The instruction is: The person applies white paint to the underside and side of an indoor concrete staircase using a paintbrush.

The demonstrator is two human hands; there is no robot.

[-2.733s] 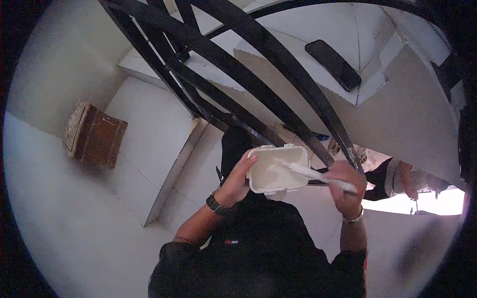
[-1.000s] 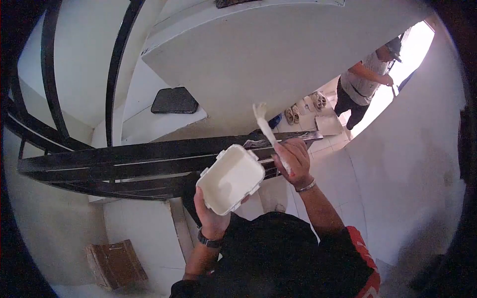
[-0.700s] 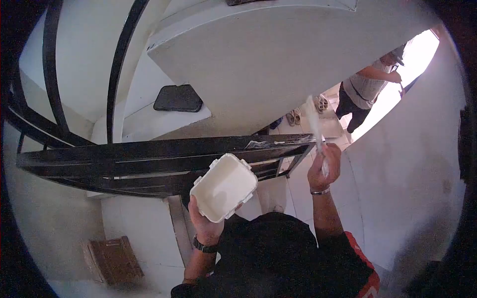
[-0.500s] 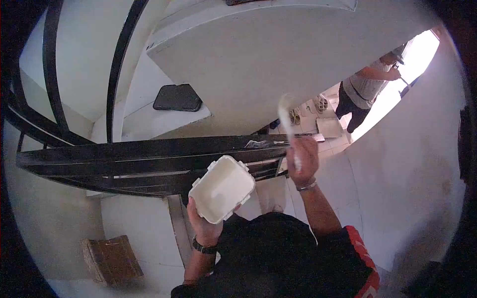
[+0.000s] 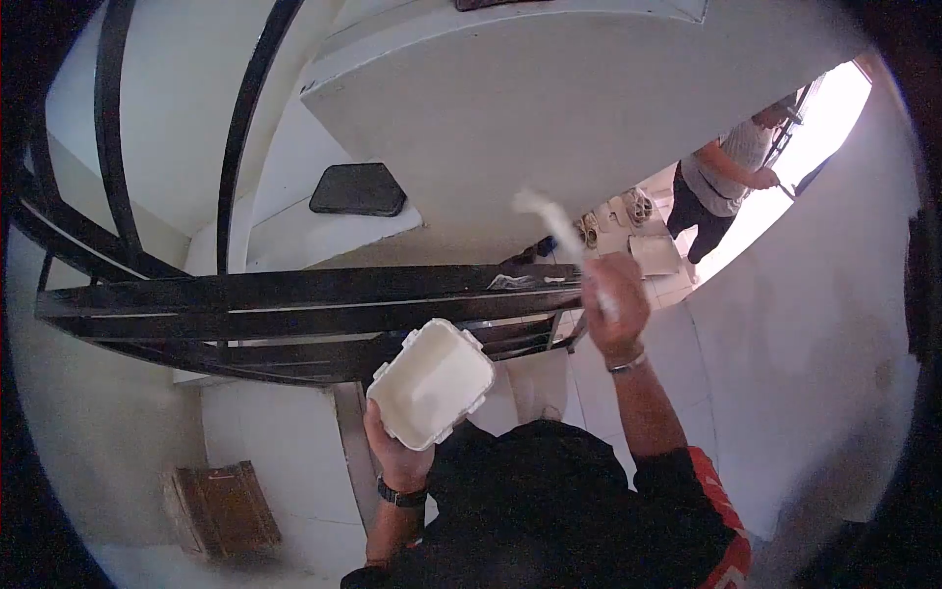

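Note:
My left hand (image 5: 400, 444) is closed around the lower left side of an off-white rectangular plastic container (image 5: 432, 381), with clip tabs along its rim. The container is tilted, its open top facing me; pale marks show on its inner floor. In my raised right hand (image 5: 618, 306), fingers wrapped round it, is a white long-handled tool (image 5: 557, 224) with a wider, bent head. Motion blurs the tool, so its exact kind cannot be made out. Its head is up and to the left, in front of the grey wall (image 5: 471, 128) and apart from the container.
A black metal railing (image 5: 294, 292) runs across, just beyond the container. A dark flat pad (image 5: 358, 189) lies on a white ledge. A brown cardboard box (image 5: 228, 508) sits lower left. Near the bright doorway stands another person (image 5: 728, 172), holding something dark, with shoes (image 5: 638, 206) close by.
My right hand has moved slightly right and down, and the tool's head has swung left. The container has shifted a little left and down. The other person's arm has lowered.

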